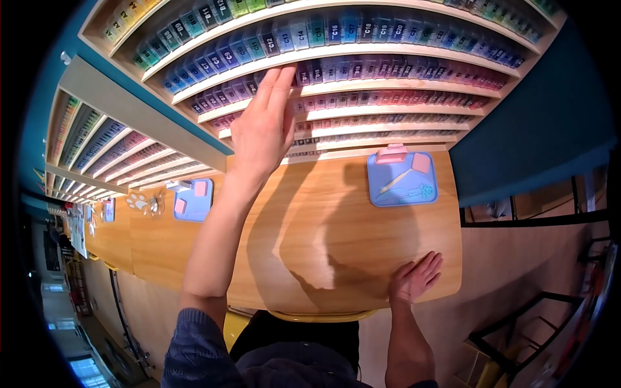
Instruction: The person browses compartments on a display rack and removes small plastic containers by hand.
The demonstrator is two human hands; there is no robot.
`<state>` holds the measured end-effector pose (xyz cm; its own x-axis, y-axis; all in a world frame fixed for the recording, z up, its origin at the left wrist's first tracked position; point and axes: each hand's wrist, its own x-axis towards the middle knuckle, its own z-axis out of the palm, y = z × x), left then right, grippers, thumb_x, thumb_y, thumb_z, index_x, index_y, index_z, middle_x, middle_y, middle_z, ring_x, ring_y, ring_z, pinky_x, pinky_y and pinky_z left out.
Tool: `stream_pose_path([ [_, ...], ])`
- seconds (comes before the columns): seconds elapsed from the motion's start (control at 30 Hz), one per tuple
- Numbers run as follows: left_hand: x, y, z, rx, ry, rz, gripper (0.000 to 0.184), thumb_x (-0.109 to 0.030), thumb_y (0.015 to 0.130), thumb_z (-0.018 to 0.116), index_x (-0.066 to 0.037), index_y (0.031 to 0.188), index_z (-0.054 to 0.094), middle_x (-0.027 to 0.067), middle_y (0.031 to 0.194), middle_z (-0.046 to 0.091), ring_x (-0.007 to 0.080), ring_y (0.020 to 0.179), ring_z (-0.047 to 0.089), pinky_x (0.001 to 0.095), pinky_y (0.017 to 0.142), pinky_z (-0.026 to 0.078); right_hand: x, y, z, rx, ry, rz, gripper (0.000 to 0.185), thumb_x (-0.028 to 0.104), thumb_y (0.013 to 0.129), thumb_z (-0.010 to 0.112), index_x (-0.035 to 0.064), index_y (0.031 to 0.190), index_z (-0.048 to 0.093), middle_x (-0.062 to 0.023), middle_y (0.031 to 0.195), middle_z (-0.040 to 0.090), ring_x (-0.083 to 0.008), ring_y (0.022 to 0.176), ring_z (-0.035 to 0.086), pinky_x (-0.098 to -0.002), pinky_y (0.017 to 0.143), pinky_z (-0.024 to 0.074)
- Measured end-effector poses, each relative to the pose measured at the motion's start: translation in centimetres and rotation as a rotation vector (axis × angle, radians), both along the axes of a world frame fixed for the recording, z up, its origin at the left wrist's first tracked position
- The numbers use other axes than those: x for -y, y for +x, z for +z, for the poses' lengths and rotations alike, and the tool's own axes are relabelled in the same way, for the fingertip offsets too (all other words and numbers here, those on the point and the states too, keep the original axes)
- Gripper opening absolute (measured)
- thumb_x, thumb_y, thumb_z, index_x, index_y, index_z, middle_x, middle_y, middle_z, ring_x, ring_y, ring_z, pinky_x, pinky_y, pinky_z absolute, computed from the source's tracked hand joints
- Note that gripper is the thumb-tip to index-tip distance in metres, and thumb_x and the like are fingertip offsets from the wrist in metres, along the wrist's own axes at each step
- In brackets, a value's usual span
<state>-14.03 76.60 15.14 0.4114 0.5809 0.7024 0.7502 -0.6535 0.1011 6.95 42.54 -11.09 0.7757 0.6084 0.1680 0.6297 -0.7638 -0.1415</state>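
Note:
My left hand [265,126] reaches up to the wooden rack [349,52] of small labelled clear boxes. Its fingers are stretched out, with the tips at the row of purple D boxes [352,70], over boxes beside the D14 label. The fingertips hide whatever they touch there, and I cannot see anything held. My right hand [417,277] rests near the right front edge of the wooden table [310,239], fingers extended, holding nothing. Beyond it lies a blue tray [381,200] with a pink block [421,162], a pale stick-like tool [393,182] and a turquoise item [424,191].
A pink holder [391,154] stands at the tray's back edge. To the left are a second rack [116,142], another blue tray [194,213] with pink blocks, and clear plastic pieces [145,203]. A dark-framed stool [524,330] stands at right; a yellow chair [323,317] is below the table edge.

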Motion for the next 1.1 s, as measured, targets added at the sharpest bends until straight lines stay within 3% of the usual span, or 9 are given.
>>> stream_pose_path([
  [0.03, 0.2, 0.7, 0.1, -0.002, 0.0, -0.004, 0.066, -0.002, 0.087, 0.072, -0.018, 0.148, 0.054, 0.013, 0.146, 0.059, 0.0282, 0.083, 0.073, 0.0376, 0.069, 0.06, -0.1, 0.0, 0.1, -0.003, -0.005, 0.001, 0.068, 0.029, 0.102, 0.042, 0.0025, 0.163, 0.027, -0.0171, 0.17, 0.027, -0.0315, 0.16, 0.022, -0.0527, 0.126, 0.0165],
  [0.1, 0.5, 1.6, 0.4, -0.066, -0.028, -0.035, 0.063, -0.003, 0.087, 0.07, -0.012, 0.147, 0.054, 0.0111, 0.148, 0.057, 0.0298, 0.103, 0.072, 0.0377, 0.068, 0.06, -0.2, -0.1, 0.4, -0.005, -0.004, 0.001, 0.068, 0.027, 0.101, 0.043, 0.0023, 0.163, 0.027, -0.0174, 0.17, 0.028, -0.0316, 0.16, 0.023, -0.0531, 0.126, 0.0167],
  [0.23, 0.1, 1.6, -0.8, -0.03, 0.0, 0.004, 0.069, -0.002, 0.084, 0.071, -0.014, 0.149, 0.053, 0.0102, 0.149, 0.056, 0.0272, 0.105, 0.071, 0.035, 0.065, 0.059, -0.3, 0.0, 0.3, 0.012, 0.006, 0.006, 0.069, 0.026, 0.1, 0.044, 0.0015, 0.162, 0.029, -0.0182, 0.17, 0.028, -0.0323, 0.159, 0.024, -0.0539, 0.126, 0.0169],
  [0.3, 0.6, 1.4, -0.7, -0.04, 0.006, 0.001, 0.071, 0.001, 0.084, 0.069, -0.014, 0.151, 0.052, 0.0099, 0.149, 0.057, 0.0269, 0.104, 0.072, 0.0348, 0.066, 0.059, -0.3, 0.0, 0.3, 0.014, 0.006, -0.002, 0.069, 0.026, 0.1, 0.044, 0.0013, 0.162, 0.029, -0.0184, 0.17, 0.029, -0.0325, 0.159, 0.024, -0.054, 0.126, 0.0168],
  [0.37, 1.1, 1.4, -0.6, -0.008, 0.038, -0.023, 0.067, 0.002, 0.088, 0.069, -0.018, 0.15, 0.054, 0.0099, 0.15, 0.058, 0.0265, 0.089, 0.075, 0.0347, 0.067, 0.06, -0.2, -0.1, 0.1, 0.015, 0.007, -0.006, 0.068, 0.026, 0.1, 0.044, 0.001, 0.162, 0.029, -0.0187, 0.169, 0.029, -0.0328, 0.159, 0.024, -0.054, 0.126, 0.0166],
  [0.57, 1.6, 1.6, -0.6, -0.026, 0.047, -0.048, 0.072, 0.003, 0.085, 0.069, -0.019, 0.151, 0.054, 0.0068, 0.151, 0.057, 0.0252, 0.095, 0.074, 0.0339, 0.068, 0.06, -0.1, 0.0, -0.1, 0.038, 0.004, 0.004, 0.068, 0.028, 0.1, 0.041, 0.0009, 0.162, 0.029, -0.0184, 0.17, 0.029, -0.0328, 0.159, 0.024, -0.0539, 0.126, 0.0162],
  [0.63, 1.6, 1.6, -0.6, -0.061, 0.063, -0.032, 0.075, 0.003, 0.08, 0.07, -0.014, 0.151, 0.053, 0.0093, 0.15, 0.057, 0.0234, 0.094, 0.071, 0.0327, 0.067, 0.059, -0.1, 0.1, 0.0, 0.023, 0.0, 0.009, 0.069, 0.029, 0.101, 0.041, 0.0009, 0.162, 0.028, -0.0183, 0.17, 0.028, -0.0333, 0.159, 0.023, -0.0534, 0.127, 0.0155],
  [0.87, 0.1, 2.1, -0.1, -0.071, -0.026, 0.052, 0.073, -0.003, 0.083, 0.073, -0.012, 0.152, 0.05, 0.0117, 0.148, 0.056, 0.0259, 0.096, 0.072, 0.0347, 0.066, 0.059, -0.1, 0.1, 0.0, 0.031, 0.024, 0.017, 0.07, 0.031, 0.101, 0.04, 0.0017, 0.163, 0.027, -0.0176, 0.17, 0.027, -0.033, 0.16, 0.022, -0.053, 0.127, 0.0144],
  [1.1, 1.1, 4.4, 0.3, -0.022, -0.03, -0.065, 0.069, -0.004, 0.087, 0.072, -0.013, 0.152, 0.05, 0.0131, 0.147, 0.056, 0.0286, 0.091, 0.073, 0.0369, 0.065, 0.059, -0.1, -0.1, 0.5, -0.003, 0.012, 0.009, 0.069, 0.028, 0.101, 0.042, 0.0011, 0.162, 0.027, -0.0183, 0.17, 0.027, -0.0339, 0.159, 0.022, -0.0541, 0.127, 0.0149],
])
